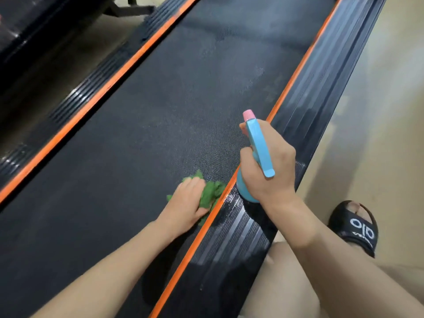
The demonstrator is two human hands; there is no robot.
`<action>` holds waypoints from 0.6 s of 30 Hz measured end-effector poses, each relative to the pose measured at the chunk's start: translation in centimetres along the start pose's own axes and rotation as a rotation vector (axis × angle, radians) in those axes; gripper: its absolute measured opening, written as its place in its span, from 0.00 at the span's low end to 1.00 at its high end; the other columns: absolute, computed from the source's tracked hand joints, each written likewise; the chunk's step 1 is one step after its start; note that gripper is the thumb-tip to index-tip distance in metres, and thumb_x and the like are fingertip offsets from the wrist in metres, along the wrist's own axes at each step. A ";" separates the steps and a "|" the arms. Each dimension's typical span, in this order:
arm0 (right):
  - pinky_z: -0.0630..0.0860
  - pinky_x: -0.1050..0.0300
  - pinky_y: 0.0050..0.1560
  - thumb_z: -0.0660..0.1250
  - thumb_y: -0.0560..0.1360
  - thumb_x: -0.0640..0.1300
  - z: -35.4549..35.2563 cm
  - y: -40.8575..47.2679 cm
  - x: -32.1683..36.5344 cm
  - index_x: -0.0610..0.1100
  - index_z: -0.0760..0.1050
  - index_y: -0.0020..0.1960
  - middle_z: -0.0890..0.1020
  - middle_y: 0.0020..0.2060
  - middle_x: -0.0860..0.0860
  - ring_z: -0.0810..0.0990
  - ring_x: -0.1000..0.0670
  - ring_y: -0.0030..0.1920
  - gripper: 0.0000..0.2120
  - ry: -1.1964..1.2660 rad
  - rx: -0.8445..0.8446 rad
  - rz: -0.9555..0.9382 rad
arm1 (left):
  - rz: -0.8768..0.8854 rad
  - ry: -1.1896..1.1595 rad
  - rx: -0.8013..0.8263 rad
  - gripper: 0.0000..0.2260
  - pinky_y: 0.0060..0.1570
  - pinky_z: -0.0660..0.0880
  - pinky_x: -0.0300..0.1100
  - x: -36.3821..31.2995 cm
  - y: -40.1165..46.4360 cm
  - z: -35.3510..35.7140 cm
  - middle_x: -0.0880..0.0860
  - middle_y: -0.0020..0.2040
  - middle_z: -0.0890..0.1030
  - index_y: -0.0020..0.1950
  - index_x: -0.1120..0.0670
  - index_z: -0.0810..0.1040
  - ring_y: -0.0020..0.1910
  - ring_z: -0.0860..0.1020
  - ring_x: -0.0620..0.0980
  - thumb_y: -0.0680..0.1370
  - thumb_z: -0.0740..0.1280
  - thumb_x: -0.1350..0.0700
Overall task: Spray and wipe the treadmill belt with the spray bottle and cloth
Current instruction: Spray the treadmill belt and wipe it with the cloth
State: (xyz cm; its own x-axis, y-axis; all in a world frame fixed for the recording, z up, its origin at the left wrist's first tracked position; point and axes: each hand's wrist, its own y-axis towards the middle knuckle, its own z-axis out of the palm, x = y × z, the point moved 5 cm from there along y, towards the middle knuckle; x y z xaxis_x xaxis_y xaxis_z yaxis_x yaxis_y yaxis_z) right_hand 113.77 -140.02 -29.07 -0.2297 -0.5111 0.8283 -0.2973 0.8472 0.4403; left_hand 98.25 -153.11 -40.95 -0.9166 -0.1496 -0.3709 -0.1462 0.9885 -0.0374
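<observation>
Right hand [266,166] wrapped tight on the blue spray bottle [259,143], nozzle aimed toward eleven o'clock up the treadmill belt [160,111], while left hand [188,200] presses the green cloth [212,193] flat at seven o'clock of it.

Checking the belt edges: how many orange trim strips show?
2: the left orange strip borders the belt on its left, the right orange strip runs between belt and ribbed side rail.
</observation>
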 end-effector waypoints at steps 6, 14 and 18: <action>0.76 0.47 0.35 0.62 0.68 0.36 0.2 -0.2 0.0 0.40 0.81 0.56 0.77 0.37 0.51 0.73 0.43 0.33 0.19 0.006 -0.013 0.011 | -0.093 0.037 0.038 0.14 0.46 0.71 0.47 1.9 -7.4 0.8 0.45 0.43 0.67 0.43 0.49 0.64 0.44 0.67 0.49 0.72 0.70 0.54; 0.75 0.47 0.37 0.61 0.67 0.34 1.3 -0.5 1.4 0.38 0.80 0.53 0.77 0.37 0.50 0.71 0.44 0.35 0.17 -0.033 0.000 -0.034 | -0.216 0.099 -0.094 0.13 0.48 0.67 0.51 1.1 6.1 0.4 0.57 0.47 0.73 0.46 0.54 0.66 0.46 0.70 0.58 0.73 0.71 0.54; 0.73 0.48 0.36 0.61 0.67 0.36 3.8 -2.7 3.5 0.42 0.77 0.50 0.68 0.34 0.60 0.67 0.48 0.35 0.13 0.008 0.091 -0.044 | -0.231 -0.004 -0.064 0.16 0.50 0.70 0.53 1.5 1.0 0.0 0.54 0.46 0.73 0.45 0.52 0.63 0.48 0.71 0.58 0.73 0.71 0.53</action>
State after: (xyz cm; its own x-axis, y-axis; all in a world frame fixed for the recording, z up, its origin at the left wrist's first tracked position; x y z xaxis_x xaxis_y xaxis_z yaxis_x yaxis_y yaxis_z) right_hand 110.27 -144.62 -28.61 -0.2071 -0.5460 0.8118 -0.3897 0.8072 0.4434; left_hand 96.71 -152.33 -41.58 -0.8546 -0.3710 -0.3634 -0.3748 0.9250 -0.0628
